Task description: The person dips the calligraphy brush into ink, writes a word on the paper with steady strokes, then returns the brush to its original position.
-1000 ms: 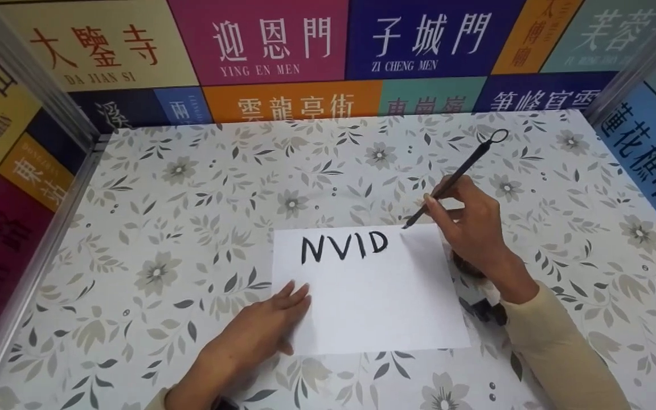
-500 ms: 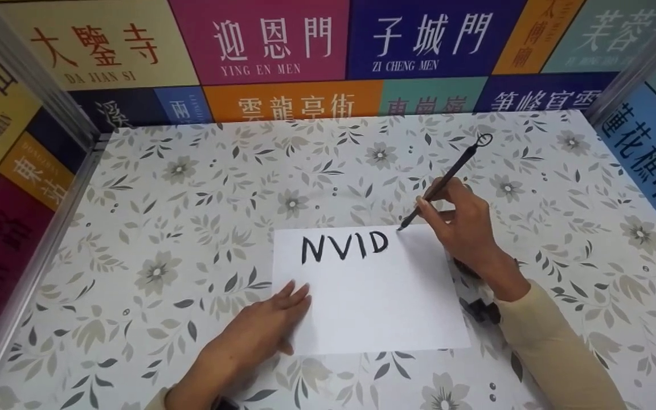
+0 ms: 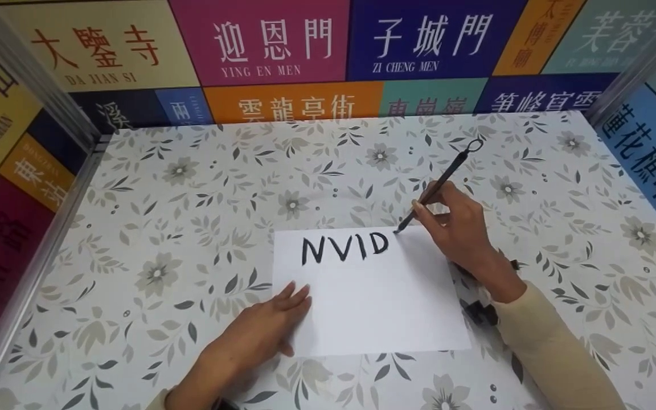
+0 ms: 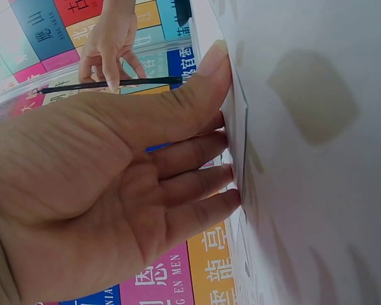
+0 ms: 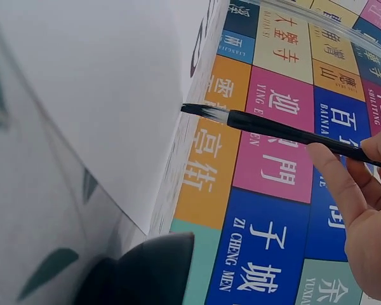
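A white sheet of paper lies on the table, with the black letters NVID painted along its top left. My right hand pinches a dark calligraphy brush by its handle, tilted with its loop end up and to the right. The brush's inked tip is at the paper's upper part, just right of the D; in the right wrist view the bristles are black at the end and whitish near the handle. My left hand rests with extended fingers on the paper's left edge; the left wrist view shows its fingertips at that edge.
Right of the paper, partly under my right wrist, are a black object and a dark rounded object. A flower-patterned cover spreads over the table. Coloured panels with Chinese characters wall in the back and sides.
My right hand has moved left and slightly down with the brush, bringing its tip from near the paper's top edge closer to the D. The left hand and letters look unchanged.
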A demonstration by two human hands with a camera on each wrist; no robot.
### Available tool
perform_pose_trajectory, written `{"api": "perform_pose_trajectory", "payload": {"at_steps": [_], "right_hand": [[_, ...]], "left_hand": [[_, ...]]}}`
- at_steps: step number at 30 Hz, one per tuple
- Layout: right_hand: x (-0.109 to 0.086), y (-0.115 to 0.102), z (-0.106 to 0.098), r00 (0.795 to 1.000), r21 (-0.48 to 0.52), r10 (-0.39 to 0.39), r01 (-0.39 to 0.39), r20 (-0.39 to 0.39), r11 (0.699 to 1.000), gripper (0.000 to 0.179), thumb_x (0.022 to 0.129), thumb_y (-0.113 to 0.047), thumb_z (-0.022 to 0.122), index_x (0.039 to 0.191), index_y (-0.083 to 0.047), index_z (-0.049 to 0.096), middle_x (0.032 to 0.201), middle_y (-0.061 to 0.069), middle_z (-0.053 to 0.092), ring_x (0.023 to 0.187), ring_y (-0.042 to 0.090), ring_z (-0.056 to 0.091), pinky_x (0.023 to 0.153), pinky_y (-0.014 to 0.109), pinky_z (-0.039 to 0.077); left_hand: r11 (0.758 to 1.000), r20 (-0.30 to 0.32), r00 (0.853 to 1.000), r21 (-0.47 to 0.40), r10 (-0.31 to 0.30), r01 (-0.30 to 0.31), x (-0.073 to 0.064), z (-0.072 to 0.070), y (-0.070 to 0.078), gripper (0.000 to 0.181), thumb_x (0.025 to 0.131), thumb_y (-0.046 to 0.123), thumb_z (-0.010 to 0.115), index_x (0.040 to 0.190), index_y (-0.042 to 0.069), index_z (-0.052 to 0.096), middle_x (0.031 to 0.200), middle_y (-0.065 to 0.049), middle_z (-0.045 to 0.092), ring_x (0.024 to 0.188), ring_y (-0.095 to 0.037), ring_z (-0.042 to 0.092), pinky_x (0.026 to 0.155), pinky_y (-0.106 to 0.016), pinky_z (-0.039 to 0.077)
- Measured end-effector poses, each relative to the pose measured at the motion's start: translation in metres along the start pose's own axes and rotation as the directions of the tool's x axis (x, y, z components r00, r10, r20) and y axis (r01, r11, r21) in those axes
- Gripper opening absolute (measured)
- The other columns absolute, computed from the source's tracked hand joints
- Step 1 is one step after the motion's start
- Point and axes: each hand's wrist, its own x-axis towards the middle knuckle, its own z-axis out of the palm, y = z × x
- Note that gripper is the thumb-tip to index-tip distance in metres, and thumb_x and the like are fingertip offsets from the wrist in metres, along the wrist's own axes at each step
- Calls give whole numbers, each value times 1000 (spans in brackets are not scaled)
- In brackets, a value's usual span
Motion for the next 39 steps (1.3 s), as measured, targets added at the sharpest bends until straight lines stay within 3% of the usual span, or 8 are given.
{"api": "perform_pose_trajectory", "payload": {"at_steps": [20, 26, 39], "right_hand": [[0, -1, -1, 995, 51, 2, -7, 95, 999, 18, 85, 3, 68, 96, 5, 54, 86, 9, 63, 81, 20, 69, 59, 19, 54], [0, -3, -2, 995, 51, -4, 0, 95, 999, 19, 82, 5, 69, 93, 3, 54, 85, 8, 61, 78, 19, 68, 60, 14, 51], [1, -6, -6, 991, 79, -24, 13, 134, 997, 19, 81, 5, 70, 92, 2, 55, 82, 6, 63, 75, 15, 67, 58, 15, 52]], "left_hand": [[1000, -15, 1000, 4, 21, -21, -1, 0, 0, 80, 66, 17, 81, 138, 0, 49, 146, -14, 41, 135, -32, 36, 90, -47, 47], [1000, -18, 999, 4, 26, -26, 0, 0, 0, 82, 64, 17, 81, 137, 0, 50, 145, -14, 42, 134, -33, 37, 90, -46, 47], [1000, -29, 999, -2, 29, -29, -2, 0, 0, 81, 65, 19, 80, 138, 1, 49, 146, -13, 41, 134, -32, 36, 92, -48, 45]]}}
